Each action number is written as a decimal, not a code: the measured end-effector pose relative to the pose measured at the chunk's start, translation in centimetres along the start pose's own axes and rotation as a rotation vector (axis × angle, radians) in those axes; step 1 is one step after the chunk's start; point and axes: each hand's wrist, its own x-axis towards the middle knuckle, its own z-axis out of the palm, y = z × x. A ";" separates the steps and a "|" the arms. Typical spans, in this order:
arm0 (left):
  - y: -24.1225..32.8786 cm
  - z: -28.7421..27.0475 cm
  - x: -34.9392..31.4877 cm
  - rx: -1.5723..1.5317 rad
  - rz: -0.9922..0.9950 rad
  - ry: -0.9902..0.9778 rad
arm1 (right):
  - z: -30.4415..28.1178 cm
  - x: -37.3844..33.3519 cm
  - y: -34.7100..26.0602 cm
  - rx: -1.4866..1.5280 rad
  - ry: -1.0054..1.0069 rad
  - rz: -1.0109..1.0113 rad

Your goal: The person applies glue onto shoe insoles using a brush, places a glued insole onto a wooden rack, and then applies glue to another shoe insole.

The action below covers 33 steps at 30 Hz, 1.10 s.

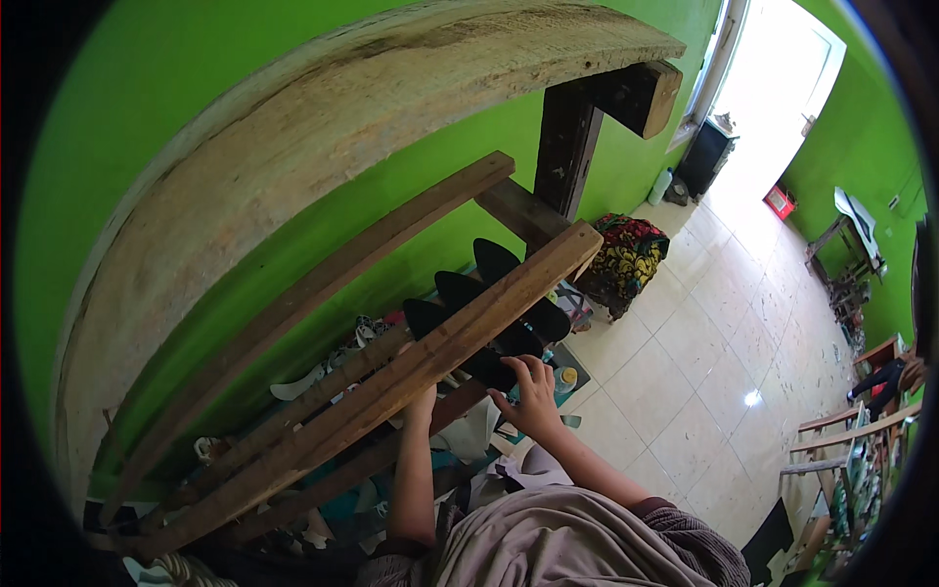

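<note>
Several black, rounded pieces that look like shoe soles (497, 260) stand wedged in a wooden rack, partly behind its front rail (411, 377). My right hand (536, 396) is closed on the near end of a black sole-like piece (486, 369), fingers on top and thumb below. My left hand (421, 403) reaches up under the front rail, which hides its fingers; whether it holds anything cannot be seen.
A thick, rough plank (293, 127) runs above the rack along the green wall. Under the rack lie mixed scraps and a yellow-lidded jar (565, 380). A patterned cloth bundle (631, 259) sits on the tiled floor (675, 362). Wooden racks (851, 440) stand at the right.
</note>
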 end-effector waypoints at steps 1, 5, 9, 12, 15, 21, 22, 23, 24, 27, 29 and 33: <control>0.4 -0.1 -0.7 -0.003 -0.004 0.004 | -0.3 -0.3 0.2 0.034 0.022 -0.027; 8.3 -0.9 -6.1 -0.217 0.143 0.022 | -1.1 -2.0 1.8 0.085 0.084 -0.118; 11.0 -3.8 -11.6 -0.416 0.190 0.075 | -1.4 -3.9 1.4 0.151 0.006 -0.183; 10.9 -5.6 -15.9 -0.323 0.155 0.159 | -2.1 -5.4 0.6 0.209 -0.061 -0.245; 10.8 -7.2 -20.6 -0.311 0.109 0.280 | -2.7 -7.1 -0.2 0.216 -0.124 -0.331; 8.7 -9.3 -32.7 -0.192 -0.008 0.601 | -2.7 -12.9 -1.0 0.298 -0.326 -0.487; 8.1 -9.5 -35.0 -0.131 -0.052 0.637 | -2.7 -14.2 -1.0 0.303 -0.372 -0.472; 7.7 -9.4 -37.2 -0.099 -0.084 0.676 | -2.3 -15.5 -0.9 0.321 -0.396 -0.503; 7.5 -9.5 -39.5 -0.086 -0.092 0.740 | -2.4 -16.8 -0.9 0.352 -0.436 -0.544; 8.3 -10.6 -45.5 0.031 -0.206 0.690 | -2.2 -20.7 -1.5 0.341 -0.574 -0.542; 8.7 -11.6 -49.3 0.094 -0.243 0.805 | -1.8 -22.6 -2.6 0.361 -0.681 -0.609; 8.9 -13.3 -56.4 0.169 -0.299 0.996 | -0.1 -26.0 -6.5 0.469 -0.787 -0.839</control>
